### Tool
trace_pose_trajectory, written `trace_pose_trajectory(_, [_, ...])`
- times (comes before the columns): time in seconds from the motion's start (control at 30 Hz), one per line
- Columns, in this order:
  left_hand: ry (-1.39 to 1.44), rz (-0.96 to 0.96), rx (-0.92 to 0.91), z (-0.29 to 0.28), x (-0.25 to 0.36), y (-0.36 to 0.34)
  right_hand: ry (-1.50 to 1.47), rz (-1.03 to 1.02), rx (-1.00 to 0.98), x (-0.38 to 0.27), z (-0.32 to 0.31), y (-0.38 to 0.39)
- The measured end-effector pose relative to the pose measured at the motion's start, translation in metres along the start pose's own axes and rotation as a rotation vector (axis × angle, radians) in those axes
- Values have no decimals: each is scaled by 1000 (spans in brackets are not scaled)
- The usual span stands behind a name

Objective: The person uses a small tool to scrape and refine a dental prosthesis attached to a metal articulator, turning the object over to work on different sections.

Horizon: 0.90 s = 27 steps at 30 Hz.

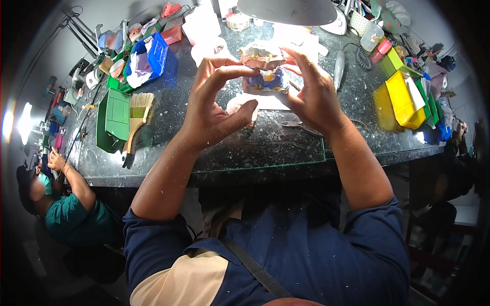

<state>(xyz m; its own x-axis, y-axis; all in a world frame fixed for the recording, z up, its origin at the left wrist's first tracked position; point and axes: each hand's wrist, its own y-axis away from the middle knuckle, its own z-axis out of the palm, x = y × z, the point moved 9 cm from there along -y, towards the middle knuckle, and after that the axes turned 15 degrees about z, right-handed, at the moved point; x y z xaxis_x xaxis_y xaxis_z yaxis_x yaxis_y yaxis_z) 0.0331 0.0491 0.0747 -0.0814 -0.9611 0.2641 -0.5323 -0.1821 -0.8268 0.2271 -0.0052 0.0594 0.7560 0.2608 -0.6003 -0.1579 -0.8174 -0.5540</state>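
A pair of plaster dental models is held up above the bench under the lamp. The upper cast (259,55) is whitish and tan. Below it, the lower cast (265,81) carries a blue layer with yellow spots. My right hand (314,92) grips the pair from the right, fingers at the upper cast and thumb by the lower one. From the left, my left hand (217,97) has its bent fingers against the casts' side, one fingertip near the gap between them. Its thumb points in just under the lower cast. Finger contact behind the casts is hidden.
On the dusty dark bench (229,153) lie a wide brush (138,117) beside a green bin (113,121), pliers (301,126) and a grey handpiece (339,69). A blue bin (155,53) and yellow bin (403,99) flank them. A lamp (287,10) hangs above; another person (76,214) works at left.
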Motion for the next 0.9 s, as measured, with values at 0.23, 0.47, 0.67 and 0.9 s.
trace_pose_trajectory(0.23, [-49,0,-16,-1,-7,1,-1,57,-36,-1,-1,1])
trace_pose_trajectory(0.47, [200,-299,63,8,-38,19,-32,42,-33,-4,-3,1])
trace_pose_trajectory(0.67, [411,-406,69,24,-32,22,-25,83,-120,-4,1,1])
trace_pose_trajectory(0.9, [626,-552,103,35,-34,29,-40,4,-38,-6,2,1])
